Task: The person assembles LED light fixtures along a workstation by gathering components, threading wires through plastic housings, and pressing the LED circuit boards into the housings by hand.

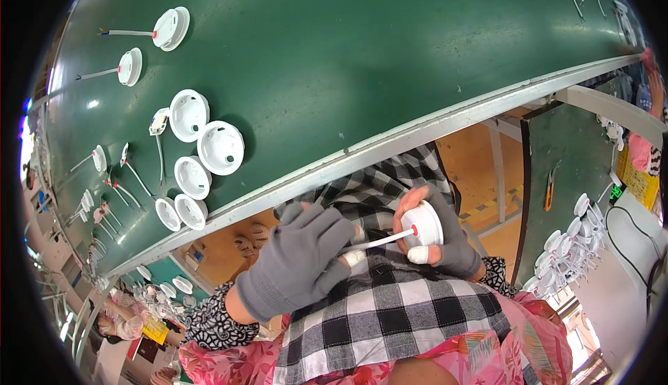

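Note:
Over my lap, my right hand (456, 242) is wrapped around a white round lamp housing (429, 222), its thumb on the near side. A white cable (381, 242) comes out of the housing through a red grommet (415, 230) and runs left. My left hand (299, 260) is closed on that cable, the thumb against the fingers; its fingertips partly hide the cable's end. Both hands wear grey gloves with bare or white-wrapped fingertips. Nearest on the bench is a group of open white cups (221, 148), with a small white part (159, 122) on a wire beside them.
A green worktop (334, 65) with a metal rim (390, 138) lies beyond my lap. Finished-looking housings with cables (167, 29) stand on it. To the right, a side table carries a utility knife (550, 189) and a heap of wired housings (567, 249). Other people sit at both sides.

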### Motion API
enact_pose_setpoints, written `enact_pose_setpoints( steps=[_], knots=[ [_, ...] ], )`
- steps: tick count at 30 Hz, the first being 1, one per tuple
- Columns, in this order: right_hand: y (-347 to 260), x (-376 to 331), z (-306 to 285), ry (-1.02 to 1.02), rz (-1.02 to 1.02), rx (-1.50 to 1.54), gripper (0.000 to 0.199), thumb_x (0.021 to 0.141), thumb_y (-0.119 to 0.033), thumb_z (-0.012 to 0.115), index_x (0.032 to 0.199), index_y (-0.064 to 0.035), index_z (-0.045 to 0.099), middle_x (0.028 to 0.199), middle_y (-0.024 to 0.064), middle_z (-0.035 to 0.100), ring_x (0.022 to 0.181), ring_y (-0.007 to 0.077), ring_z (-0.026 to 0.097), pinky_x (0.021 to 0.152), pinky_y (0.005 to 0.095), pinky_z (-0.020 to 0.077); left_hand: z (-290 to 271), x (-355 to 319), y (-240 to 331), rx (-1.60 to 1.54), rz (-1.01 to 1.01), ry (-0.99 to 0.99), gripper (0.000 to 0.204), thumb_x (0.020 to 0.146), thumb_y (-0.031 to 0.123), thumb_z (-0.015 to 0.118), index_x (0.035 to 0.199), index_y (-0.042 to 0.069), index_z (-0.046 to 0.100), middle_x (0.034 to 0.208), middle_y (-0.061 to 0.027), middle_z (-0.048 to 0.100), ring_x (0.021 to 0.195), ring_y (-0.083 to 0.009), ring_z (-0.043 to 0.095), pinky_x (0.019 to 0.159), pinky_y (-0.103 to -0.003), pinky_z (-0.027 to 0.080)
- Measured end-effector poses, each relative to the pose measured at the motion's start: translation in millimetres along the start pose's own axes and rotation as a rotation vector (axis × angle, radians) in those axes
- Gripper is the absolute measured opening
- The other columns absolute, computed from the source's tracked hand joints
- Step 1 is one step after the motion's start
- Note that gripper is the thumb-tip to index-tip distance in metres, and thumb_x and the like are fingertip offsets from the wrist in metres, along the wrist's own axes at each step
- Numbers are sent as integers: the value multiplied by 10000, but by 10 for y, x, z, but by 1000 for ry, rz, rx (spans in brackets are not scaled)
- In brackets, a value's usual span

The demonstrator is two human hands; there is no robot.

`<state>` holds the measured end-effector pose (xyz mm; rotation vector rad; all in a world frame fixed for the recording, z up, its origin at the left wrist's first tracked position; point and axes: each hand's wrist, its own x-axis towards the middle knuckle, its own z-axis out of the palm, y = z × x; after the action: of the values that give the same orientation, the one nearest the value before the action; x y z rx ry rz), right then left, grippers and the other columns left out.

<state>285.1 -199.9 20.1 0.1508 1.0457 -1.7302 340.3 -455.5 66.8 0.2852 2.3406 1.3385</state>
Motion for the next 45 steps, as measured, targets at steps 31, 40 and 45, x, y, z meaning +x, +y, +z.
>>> enact_pose_setpoints(
  steps=[31, 40, 45],
  knots=[
    [-490, 84, 387, 4, -403, -1095, 774, 722, -343, 838, 1320, -38, 453, 1082, 115, 492, 1012, 251, 581, 842, 382, 487, 365, 181, -71, -432, -83, 210, 307, 1020, 220, 474, 1194, -29, 518, 847, -180, 616, 745, -285, 621, 695, -366, 475],
    [-515, 89, 167, -63, 5, -612, 423, 945, -396, 617, 1097, -3, 578, 750, 15, 551, 686, 81, 501, 612, 262, 413, 405, 194, -240, -821, -98, 275, 435, 1051, 340, 407, 1247, -21, 549, 1108, -102, 617, 959, -165, 587, 860, -299, 473],
    [-359, 90, 184, 148, -194, -772, 351, 928, -329, 613, 1050, -2, 573, 743, 43, 560, 650, 101, 519, 589, 267, 424, 331, -8, 108, -588, -131, 352, 650, 940, 187, 614, 1476, -16, 307, 1263, -171, 521, 1039, -217, 579, 911, -327, 481]
  ],
)
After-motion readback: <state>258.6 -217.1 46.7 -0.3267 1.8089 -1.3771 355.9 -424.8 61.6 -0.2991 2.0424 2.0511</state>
